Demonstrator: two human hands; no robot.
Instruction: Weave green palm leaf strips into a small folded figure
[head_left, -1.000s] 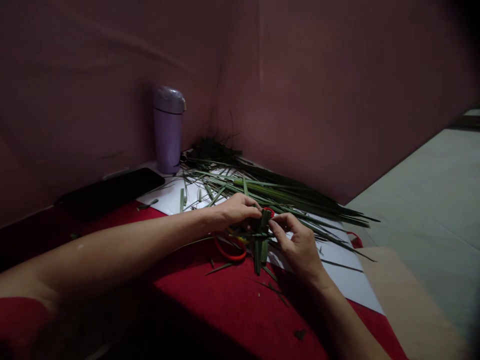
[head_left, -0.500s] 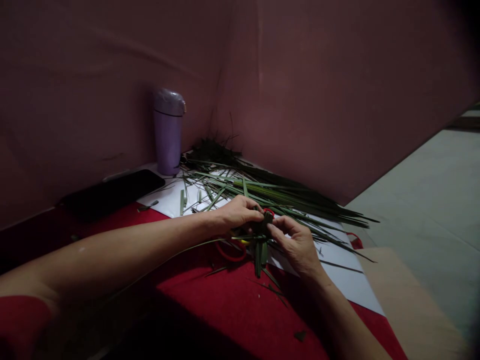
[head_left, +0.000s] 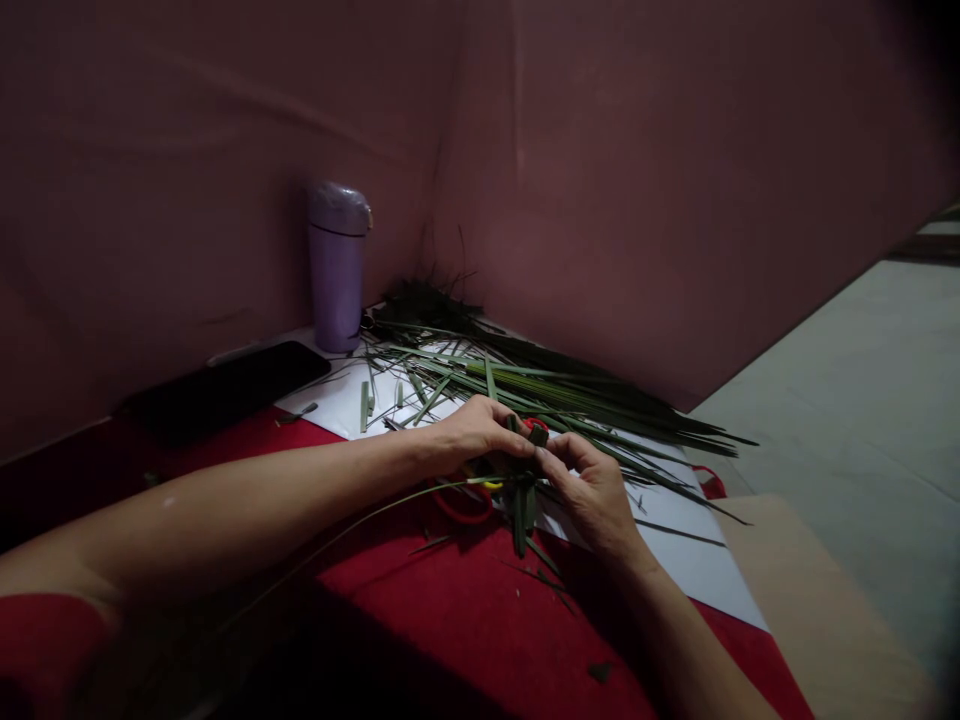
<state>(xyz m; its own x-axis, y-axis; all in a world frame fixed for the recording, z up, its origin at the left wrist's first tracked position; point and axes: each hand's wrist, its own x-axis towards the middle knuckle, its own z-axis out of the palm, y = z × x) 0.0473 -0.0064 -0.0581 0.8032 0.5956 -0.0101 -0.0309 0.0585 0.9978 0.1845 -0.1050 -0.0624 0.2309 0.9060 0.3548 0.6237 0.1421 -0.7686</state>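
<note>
Between my two hands is a small piece of folded green leaf strips (head_left: 523,512), its ends hanging below the fingers. My left hand (head_left: 484,432) pinches its upper part from the left. From the right, my right hand (head_left: 589,490) grips it between thumb and fingers, the fingertips almost meeting those of the left. A long thin strip (head_left: 390,500) runs from the piece down to the left under my left forearm. Partly behind the hands lie scissors with red and yellow handles (head_left: 463,508).
A pile of long green leaves (head_left: 570,385) spreads over a white sheet (head_left: 697,560) on the red cloth (head_left: 420,610). A purple tumbler (head_left: 337,280) and a black phone (head_left: 232,380) stand and lie at the back left. Pinkish walls (head_left: 637,180) rise behind.
My left thumb and fingers have shifted slightly down and right over the leaf piece, covering more of its upper part. The right hand has barely moved.
</note>
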